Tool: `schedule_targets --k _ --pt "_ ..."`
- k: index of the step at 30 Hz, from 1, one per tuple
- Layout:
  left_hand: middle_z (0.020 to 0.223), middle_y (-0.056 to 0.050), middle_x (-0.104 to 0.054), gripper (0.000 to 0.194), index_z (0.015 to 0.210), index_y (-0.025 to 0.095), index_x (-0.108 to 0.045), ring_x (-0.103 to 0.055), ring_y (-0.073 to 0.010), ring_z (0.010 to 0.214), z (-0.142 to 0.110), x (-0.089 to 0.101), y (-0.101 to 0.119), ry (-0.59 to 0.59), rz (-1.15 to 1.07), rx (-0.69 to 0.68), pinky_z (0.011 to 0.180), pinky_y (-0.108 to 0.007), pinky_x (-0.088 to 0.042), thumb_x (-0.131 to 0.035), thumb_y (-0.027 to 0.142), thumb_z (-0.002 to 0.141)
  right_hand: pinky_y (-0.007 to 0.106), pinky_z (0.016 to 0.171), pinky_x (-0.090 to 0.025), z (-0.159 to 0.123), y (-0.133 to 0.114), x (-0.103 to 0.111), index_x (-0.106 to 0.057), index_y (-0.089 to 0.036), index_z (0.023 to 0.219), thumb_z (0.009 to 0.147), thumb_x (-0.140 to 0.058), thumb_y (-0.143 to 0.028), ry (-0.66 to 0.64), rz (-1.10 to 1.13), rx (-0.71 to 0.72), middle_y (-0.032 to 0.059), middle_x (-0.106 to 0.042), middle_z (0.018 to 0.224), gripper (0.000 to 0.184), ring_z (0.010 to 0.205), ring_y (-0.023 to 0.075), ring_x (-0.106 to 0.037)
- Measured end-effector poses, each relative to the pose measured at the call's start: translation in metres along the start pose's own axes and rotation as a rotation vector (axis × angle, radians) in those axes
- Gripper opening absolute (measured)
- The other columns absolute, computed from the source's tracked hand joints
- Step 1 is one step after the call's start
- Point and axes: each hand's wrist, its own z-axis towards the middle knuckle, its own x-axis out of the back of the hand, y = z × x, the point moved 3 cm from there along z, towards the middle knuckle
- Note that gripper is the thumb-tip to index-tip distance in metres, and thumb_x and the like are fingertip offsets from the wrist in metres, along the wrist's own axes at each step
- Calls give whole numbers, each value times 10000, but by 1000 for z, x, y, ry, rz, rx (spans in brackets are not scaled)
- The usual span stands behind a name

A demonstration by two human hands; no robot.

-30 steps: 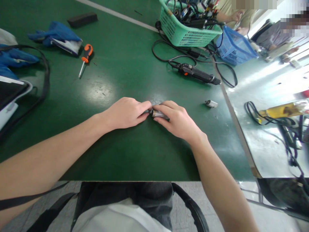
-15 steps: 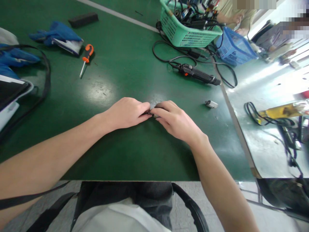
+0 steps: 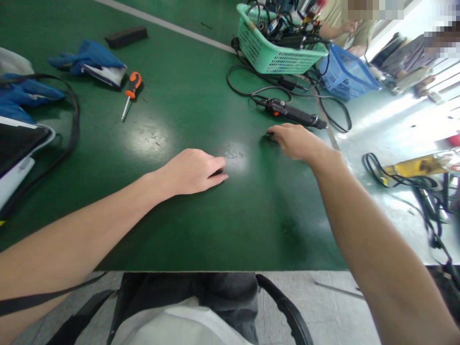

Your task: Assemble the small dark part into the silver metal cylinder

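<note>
- My right hand is pinching a small part: thumb and fingers are clamping on it, and it is poking out just past the fingertips, on the side facing my left hand.
- The small part is looking dark with a greyish glint; my fingers are covering most of it, so I can't tell its full shape or whether it is touching the table.
- My left thumb and forefinger are curving around a dark piece, which is sitting back in the gap between them; their tips are standing slightly apart.
- The dark piece is showing only as a blackish sliver; the fingers are hiding the rest.
- A scuffed patch is showing just beyond my left fingertips, on the way across to my right ones.
- A black electric screwdriver with a red-orange switch is lying just beyond my right fingers.
- An orange-and-black screwdriver is lying well beyond my left fingers and to their left.
- Farther past my right fingers, a green basket is holding a jumble of cables and parts, and a blue basket is standing beside it.
</note>
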Motion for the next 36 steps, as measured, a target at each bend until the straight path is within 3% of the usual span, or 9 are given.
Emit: schedule_targets --k 4,7,13,20,24,32,36 --pt "771 -26 -730 299 964 198 -675 -665 -195 698 -1 -2 -1 18 3 -5 615 -316 -311 -494 426 1034 485 924 -515 -22 46 5 -719 -239 1261 964 -499 -234 4 0 -44 121 -734 1091 370 1028 300 -687" --pt "773 -27 -730 299 962 202 -669 -667 -202 697 -1 -3 -1 29 4 -9 608 -324 -302 -493 432 1033 439 920 -503 -52 60 7 -729 -256 1274 968 -585 -253 72 70 -150 135 -744 1160 338 1058 276 -695" --pt "763 -26 -726 295 958 208 -666 -670 -206 695 -2 -3 -2 29 -2 0 599 -327 -287 -494 437 1030 423 929 -511 -98 45 2 -701 -290 1326 961 -630 -278 266 43 -270 131 -752 1204 371 1074 277 -695" --pt "768 -27 -733 291 950 206 -664 -669 -201 694 -2 -4 -1 42 -7 -4 602 -322 -280 -499 432 1028 506 1020 -514 -106 27 -7 -692 -257 1323 973 -549 -337 399 15 -322 112 -748 1213 386 1126 317 -689" --pt "765 -24 -733 286 952 206 -667 -672 -206 695 -2 -3 0 40 -4 -8 600 -324 -293 -502 429 1025 509 1009 -534 -83 -7 -12 -705 -239 1279 948 -557 -323 381 61 -271 120 -752 1197 372 1114 320 -690" --pt "769 -38 -743 278 950 198 -678 -689 -209 684 -2 1 1 51 32 -19 604 -321 -350 -504 404 1015 512 990 -531 -19 -133 -30 -651 -260 1335 1014 -455 -266 322 164 -41 106 -708 1273 377 1164 324 -627" --pt "787 -51 -754 272 950 196 -681 -702 -217 696 -2 1 2 71 57 -26 618 -321 -386 -504 394 1011 515 988 -526 -8 -161 -34 -638 -290 1349 1022 -447 -253 285 194 -19 95 -699 1284 380 1167 321 -616"
